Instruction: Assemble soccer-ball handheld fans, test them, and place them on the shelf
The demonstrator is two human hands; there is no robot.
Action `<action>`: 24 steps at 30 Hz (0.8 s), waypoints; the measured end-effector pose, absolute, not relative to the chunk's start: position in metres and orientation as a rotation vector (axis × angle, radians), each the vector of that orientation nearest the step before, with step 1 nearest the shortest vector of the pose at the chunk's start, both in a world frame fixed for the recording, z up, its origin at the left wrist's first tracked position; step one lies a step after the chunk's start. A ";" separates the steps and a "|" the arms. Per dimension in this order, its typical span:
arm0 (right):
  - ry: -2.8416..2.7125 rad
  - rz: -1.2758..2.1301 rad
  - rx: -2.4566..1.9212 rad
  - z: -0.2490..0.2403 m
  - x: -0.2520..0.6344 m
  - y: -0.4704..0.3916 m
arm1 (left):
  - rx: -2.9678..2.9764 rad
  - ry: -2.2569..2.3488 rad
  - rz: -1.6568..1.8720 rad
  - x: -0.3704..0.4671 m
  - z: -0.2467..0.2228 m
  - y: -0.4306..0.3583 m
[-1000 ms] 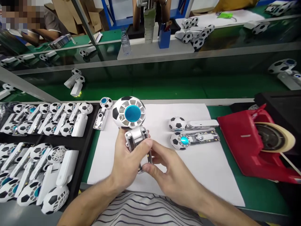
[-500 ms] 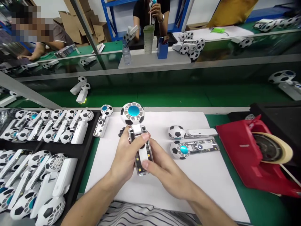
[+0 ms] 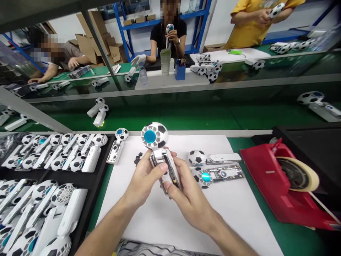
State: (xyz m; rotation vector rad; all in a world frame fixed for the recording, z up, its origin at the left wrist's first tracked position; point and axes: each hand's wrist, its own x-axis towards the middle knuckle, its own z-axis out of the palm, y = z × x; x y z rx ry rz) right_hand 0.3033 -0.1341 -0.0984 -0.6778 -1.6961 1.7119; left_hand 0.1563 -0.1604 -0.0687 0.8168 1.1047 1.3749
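Note:
Both hands hold a handheld fan (image 3: pixel 157 136) with a soccer-ball-patterned round head, a blue centre and a see-through handle. My left hand (image 3: pixel 144 177) wraps the upper handle from the left, thumb across its front. My right hand (image 3: pixel 190 199) grips the lower handle from the right, thumb pressed on its front. The head is up and tilts to the left. On the white paper (image 3: pixel 149 224) to the right lie a white-handled fan (image 3: pixel 197 157) and a clear-handled fan (image 3: pixel 223 173). Left of the held fan lie small black pieces (image 3: pixel 137 159) and another clear-handled fan (image 3: pixel 115 147).
Black trays (image 3: pixel 99 181) with several soccer-ball fans stand on the left. A red tape dispenser (image 3: pixel 269 181) sits at the right. Beyond the paper runs a green conveyor belt (image 3: pixel 186 117) carrying a few fans. Three people work across it, and a metal post (image 3: pixel 99 39) rises at the left.
The held fan has turned, so its blue centre faces more to the left and the handle shows more of its side. My view has tilted up slightly, showing more of the people opposite.

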 end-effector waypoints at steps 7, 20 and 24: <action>-1.666 1.761 -0.645 -0.098 0.303 -0.133 | 0.820 1.046 1.438 0.161 -0.067 -0.162; -1.451 1.996 -0.575 -0.094 0.301 -0.142 | 0.825 1.148 1.442 0.160 -0.057 -0.157; -1.265 2.174 -0.617 -0.097 0.298 -0.147 | 0.862 1.292 1.465 0.162 -0.053 -0.154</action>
